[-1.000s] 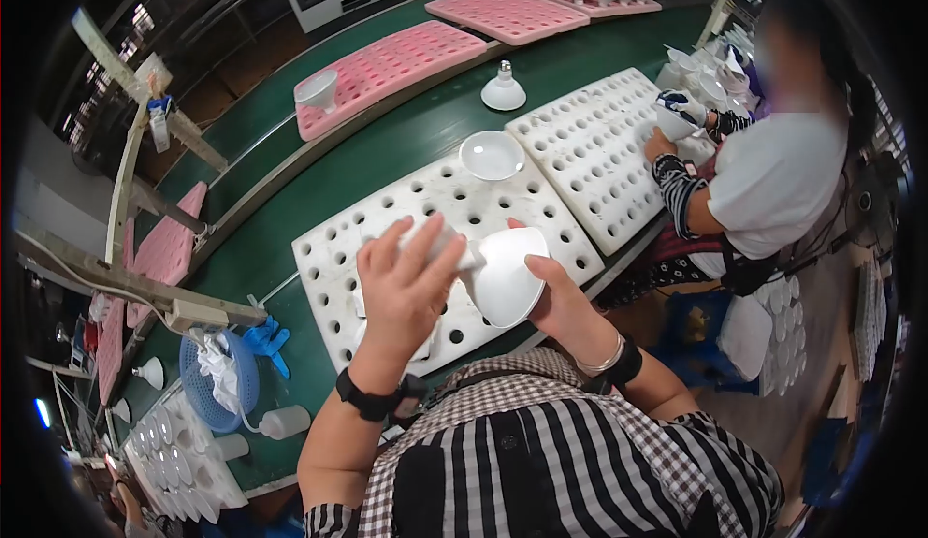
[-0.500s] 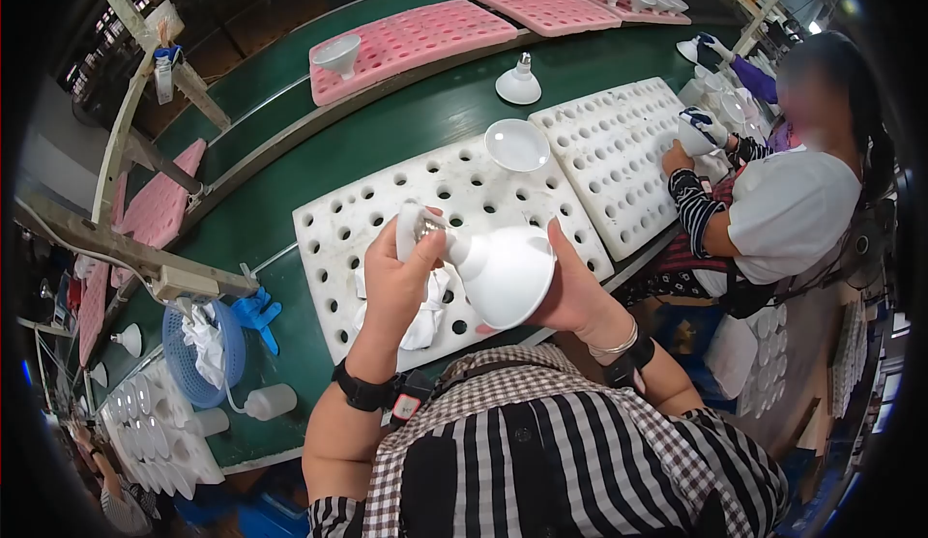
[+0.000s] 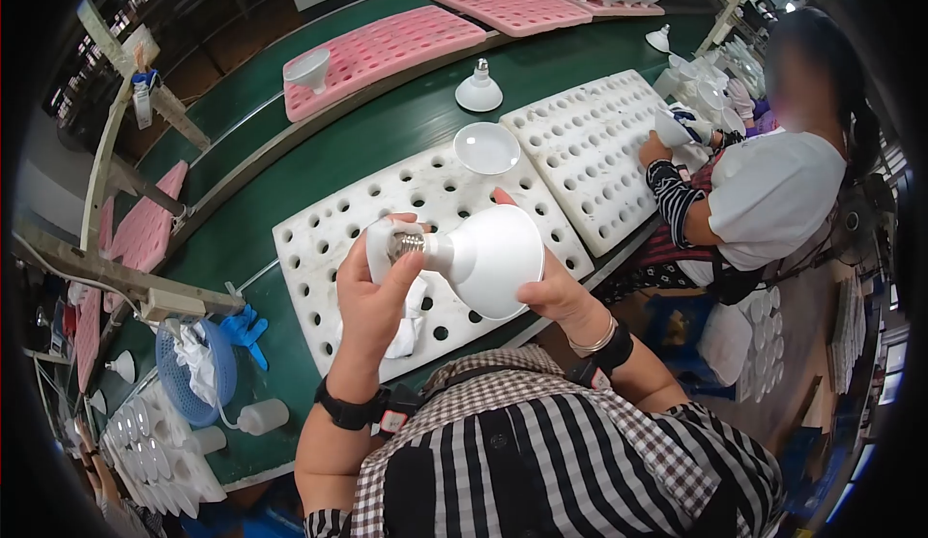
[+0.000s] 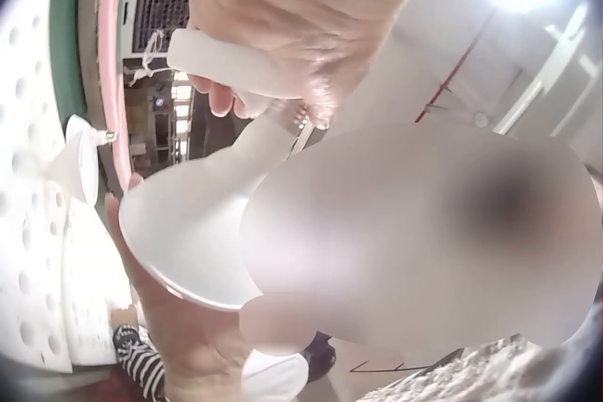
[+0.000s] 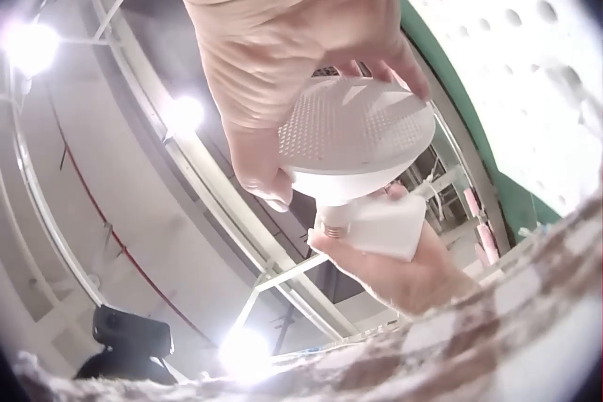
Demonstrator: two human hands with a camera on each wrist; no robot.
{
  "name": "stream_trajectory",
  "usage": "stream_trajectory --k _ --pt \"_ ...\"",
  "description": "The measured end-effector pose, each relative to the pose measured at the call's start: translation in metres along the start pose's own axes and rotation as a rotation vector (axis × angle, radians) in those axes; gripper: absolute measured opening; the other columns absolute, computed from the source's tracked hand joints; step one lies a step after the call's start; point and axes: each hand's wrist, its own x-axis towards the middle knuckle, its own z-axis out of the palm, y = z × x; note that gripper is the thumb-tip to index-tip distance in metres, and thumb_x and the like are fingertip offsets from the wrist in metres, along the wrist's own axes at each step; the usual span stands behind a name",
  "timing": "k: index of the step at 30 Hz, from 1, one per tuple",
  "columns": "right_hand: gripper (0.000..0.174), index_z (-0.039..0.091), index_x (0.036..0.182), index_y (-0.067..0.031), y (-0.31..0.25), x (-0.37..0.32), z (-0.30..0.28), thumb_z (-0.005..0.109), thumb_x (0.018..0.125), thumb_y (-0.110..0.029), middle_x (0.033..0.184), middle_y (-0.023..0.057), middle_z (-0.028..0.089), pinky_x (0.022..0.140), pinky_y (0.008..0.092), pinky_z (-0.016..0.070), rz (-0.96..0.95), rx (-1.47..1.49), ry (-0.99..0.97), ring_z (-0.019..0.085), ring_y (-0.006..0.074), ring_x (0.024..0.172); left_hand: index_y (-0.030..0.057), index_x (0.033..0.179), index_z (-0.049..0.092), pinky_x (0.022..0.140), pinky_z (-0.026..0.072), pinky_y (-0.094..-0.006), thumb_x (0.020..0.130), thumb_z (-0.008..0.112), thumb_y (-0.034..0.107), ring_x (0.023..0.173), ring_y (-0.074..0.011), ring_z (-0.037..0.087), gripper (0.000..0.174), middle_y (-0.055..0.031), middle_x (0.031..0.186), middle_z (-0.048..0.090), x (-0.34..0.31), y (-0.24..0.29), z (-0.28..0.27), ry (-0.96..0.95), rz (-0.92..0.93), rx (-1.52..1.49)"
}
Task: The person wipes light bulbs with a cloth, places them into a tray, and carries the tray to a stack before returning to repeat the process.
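My right hand [image 3: 559, 291] grips a white floodlight bulb [image 3: 498, 260] round its wide front, thumb at the rim. The bulb lies on its side, its metal screw base toward my left hand [image 3: 367, 282]. In that hand is a smooth white block-like piece [image 3: 380, 248], held against the screw base with the thumb close over the threads. The right wrist view shows the bulb's dimpled face [image 5: 358, 129] under my right fingers, and the white piece [image 5: 386, 225] beside the base. Below the hands a crumpled white cloth [image 3: 406, 330] lies on the white holed tray [image 3: 314, 253].
Another bulb [image 3: 486, 148] sits face up in the tray; one [image 3: 479, 91] stands on the green table [image 3: 387, 137]. A second white tray [image 3: 580, 166] adjoins, with a person [image 3: 773, 190] working beyond. At left are a blue basket [image 3: 224, 364] and a squeeze bottle [image 3: 263, 417].
My left hand has come down onto the bulb's screw base with the white piece. The bulb has turned in my right hand, its base now pointing left.
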Motion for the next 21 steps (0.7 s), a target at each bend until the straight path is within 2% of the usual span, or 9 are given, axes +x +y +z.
stream_trajectory --k 3,6,8,10,14,15,16,19,21 --pt "0.124 0.003 0.154 -0.0117 -0.013 -0.003 -0.001 0.083 0.060 -0.023 0.144 0.0114 0.032 0.112 0.0360 0.0246 -0.048 -0.248 0.026 0.034 0.0231 0.134 -0.0018 0.125 0.054 0.088 0.0430 -0.0276 0.098 0.047 0.018 0.098 -0.0117 0.054 0.034 -0.0064 0.118 0.060 0.001 0.011 -0.016 0.046 0.113 0.188" --pt "0.121 0.006 0.154 -0.0106 -0.010 -0.004 -0.001 0.082 0.061 -0.024 0.144 0.0120 0.037 0.111 0.0378 0.0294 -0.079 -0.443 0.028 0.038 0.0242 0.134 0.0040 0.125 0.056 0.087 0.0435 -0.0342 0.086 0.059 0.013 0.105 -0.0239 0.057 0.040 -0.0143 0.128 0.056 0.008 0.045 -0.004 -0.057 0.567 0.811" --pt "0.118 0.004 0.155 -0.0121 -0.004 -0.003 -0.001 0.079 0.064 -0.012 0.150 0.0103 0.028 0.111 0.0332 0.0260 -0.041 -0.421 -0.059 0.032 0.0188 0.135 0.0096 0.122 0.059 0.088 0.0442 -0.0396 0.075 0.068 0.015 0.110 -0.0307 0.056 0.048 -0.0145 0.132 0.053 0.006 0.050 0.015 -0.364 0.663 0.972" --pt "0.115 0.005 0.154 -0.0116 -0.005 -0.002 0.004 0.078 0.065 -0.008 0.152 0.0093 0.025 0.111 0.0331 0.0269 -0.093 -0.556 -0.102 0.030 0.0177 0.137 0.0122 0.114 0.065 0.092 0.0457 -0.0425 0.067 0.078 0.017 0.111 -0.0315 0.056 0.048 -0.0102 0.125 0.058 0.007 0.062 0.039 -0.742 0.572 1.064" --pt "0.113 0.011 0.153 -0.0096 -0.002 -0.007 -0.002 0.080 0.064 -0.016 0.148 0.0093 0.032 0.110 0.0343 0.0294 0.000 -0.432 -0.136 0.034 0.0186 0.135 0.0134 0.114 0.067 0.096 0.0445 -0.0414 0.081 0.069 0.018 0.112 -0.0307 0.055 0.033 -0.0098 0.128 0.058 0.022 0.041 0.035 -0.753 0.407 0.881" --pt "0.112 0.013 0.153 -0.0089 0.000 -0.010 -0.004 0.080 0.064 -0.020 0.146 0.0094 0.035 0.110 0.0348 0.0299 0.061 -0.332 -0.146 0.036 0.0199 0.134 0.0120 0.119 0.065 0.100 0.0425 -0.0384 0.091 0.059 0.018 0.117 -0.0297 0.054 0.029 -0.0117 0.131 0.057 0.026 0.043 0.031 -0.777 0.304 0.857" --pt "0.111 0.015 0.152 -0.0083 0.002 -0.014 -0.005 0.080 0.063 -0.024 0.144 0.0094 0.038 0.110 0.0353 0.0305 0.121 -0.230 -0.153 0.038 0.0212 0.133 0.0120 0.119 0.065 0.100 0.0425 -0.0384 0.091 0.059 0.018 0.117 -0.0297 0.054 0.029 -0.0117 0.131 0.057 0.031 0.038 0.024 -0.785 0.304 0.850" --pt "0.111 0.019 0.150 -0.0077 0.002 -0.020 0.000 0.080 0.061 -0.035 0.141 0.0107 0.039 0.108 0.0367 0.0327 0.206 -0.022 -0.157 0.040 0.0226 0.131 0.0057 0.126 0.061 0.105 0.0374 -0.0362 0.098 0.050 0.019 0.124 -0.0271 0.050 0.033 -0.0137 0.134 0.055 0.036 0.021 0.008 -0.771 -0.118 0.392" --pt "0.112 0.019 0.151 -0.0091 0.005 -0.020 0.003 0.080 0.061 -0.037 0.140 0.0108 0.040 0.108 0.0368 0.0340 0.204 0.033 -0.153 0.041 0.0231 0.130 0.0042 0.126 0.060 0.105 0.0369 -0.0354 0.098 0.049 0.018 0.125 -0.0259 0.049 0.034 -0.0130 0.136 0.054 0.032 0.015 0.007 -0.717 -0.148 0.264"
